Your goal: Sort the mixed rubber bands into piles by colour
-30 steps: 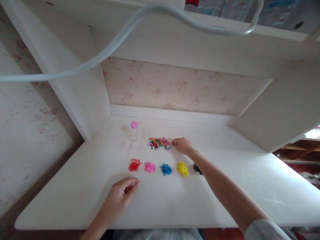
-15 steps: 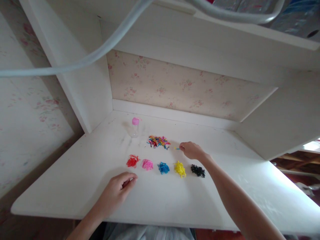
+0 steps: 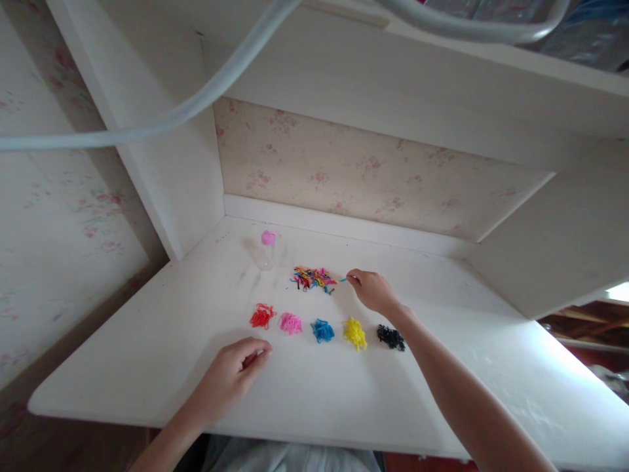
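My right hand [image 3: 371,288] pinches a small blue rubber band [image 3: 343,280] just right of a mixed pile of coloured rubber bands [image 3: 314,278]; a bit of yellow shows at the band's far end. My left hand [image 3: 240,368] rests on the table with its fingers curled in and thumb against them, and nothing shows in it. Between the hands and the mixed pile lies a row of sorted bands: a red pile [image 3: 263,316], a pink pile [image 3: 291,323], a blue pile [image 3: 323,330], a yellow pile [image 3: 354,334] and a black pile [image 3: 391,337].
A clear bottle with a pink cap [image 3: 268,248] stands behind and left of the mixed pile. The white table [image 3: 314,400] is bounded by a side panel [image 3: 162,144] and a papered back wall. A pale curved tube [image 3: 196,105] crosses the upper view.
My right hand has moved slightly left and away from me with the band, closer to the mixed pile. My left hand stays put, and the view has shifted a little.
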Motion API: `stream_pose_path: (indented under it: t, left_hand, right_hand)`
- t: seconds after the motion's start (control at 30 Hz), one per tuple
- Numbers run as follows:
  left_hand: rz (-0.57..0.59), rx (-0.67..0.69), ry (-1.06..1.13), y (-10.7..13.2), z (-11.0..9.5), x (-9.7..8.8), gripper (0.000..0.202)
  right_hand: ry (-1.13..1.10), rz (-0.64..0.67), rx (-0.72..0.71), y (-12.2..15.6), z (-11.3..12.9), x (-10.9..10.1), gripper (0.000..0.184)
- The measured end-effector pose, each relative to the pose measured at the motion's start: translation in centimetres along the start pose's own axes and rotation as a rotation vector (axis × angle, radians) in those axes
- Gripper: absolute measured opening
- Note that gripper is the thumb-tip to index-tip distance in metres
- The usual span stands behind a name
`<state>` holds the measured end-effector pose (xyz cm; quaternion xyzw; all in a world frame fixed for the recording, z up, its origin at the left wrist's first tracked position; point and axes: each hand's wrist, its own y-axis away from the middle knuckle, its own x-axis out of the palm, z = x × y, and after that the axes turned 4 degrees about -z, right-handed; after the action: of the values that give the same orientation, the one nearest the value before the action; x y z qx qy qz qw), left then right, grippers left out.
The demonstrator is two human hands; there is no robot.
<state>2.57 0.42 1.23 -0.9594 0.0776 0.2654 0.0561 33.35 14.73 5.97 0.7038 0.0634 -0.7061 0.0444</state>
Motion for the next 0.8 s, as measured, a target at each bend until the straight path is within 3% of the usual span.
stream_pose_path:
  t: [0.37, 0.63, 0.8]
  left_hand:
    - [0.012, -0.008, -0.002, -0.1, 0.0, 0.0, 0.027]
    - [0.008, 0.025, -0.031, 0.0, 0.0, 0.0, 0.029]
    - [0.015, 0.037, -0.036, -0.1, 0.2, -0.1, 0.028]
  right_hand:
    - [-0.006, 0.047, 0.016, -3.4, 1.6, 0.7, 0.037]
    - [-0.092, 0.000, -0.004, -2.9, 1.4, 0.8, 0.040]
    - [-0.254, -0.007, -0.152, -0.9, 2.1, 0.3, 0.034]
